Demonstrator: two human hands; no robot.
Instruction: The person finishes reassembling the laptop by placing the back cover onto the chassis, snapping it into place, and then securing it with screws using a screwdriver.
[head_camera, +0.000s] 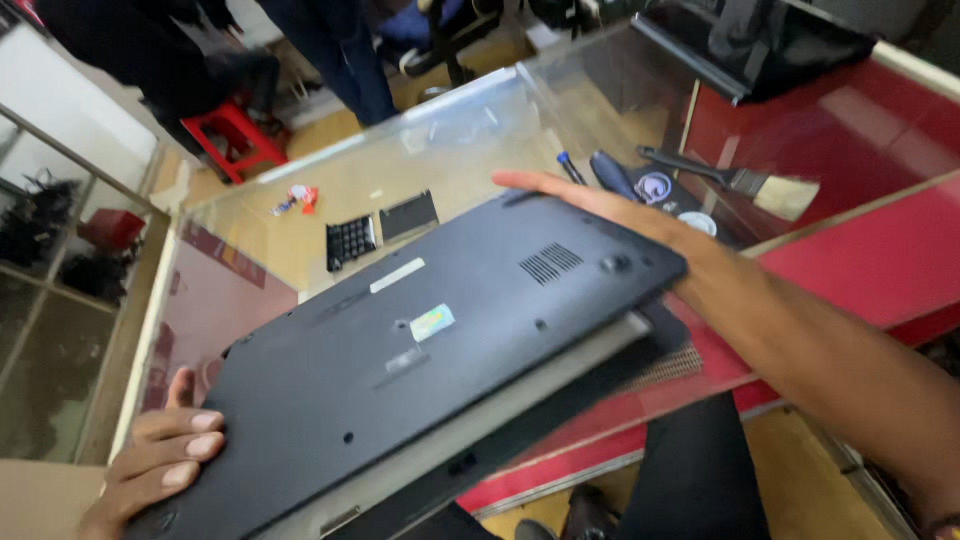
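**Dark-grey laptop held underside-up over glass tabletop**

Matte grey plastic fills the frame as a person holds a closed laptop with its base panel facing up, tilted, above the near edge of a glass tabletop. The left hand clamps the near-left corner, four fingers curled over the base and the thumb beside the edge. The right hand lies flat and open along the far edge, fingers straight, steadying the laptop and not gripping it. The laptop looks clear of the glass, carried wholly by the two hands.

On the tabletop toward the far edge lie a small black keypad piece and a flat dark panel just beside it, with a scrap of red-and-white wrapper nearer the far-left corner. Toward the far-right corner sit two screwdrivers and a flat brush. Other people's legs and a red stool show beyond the tabletop.

Judged from the upturned base and the tools at hand, the step under way appears to be positioning the laptop for work on its underside. A next move would call for a level, firm seat on the glass, with both hands lowering together so the tilted laptop does not slip.
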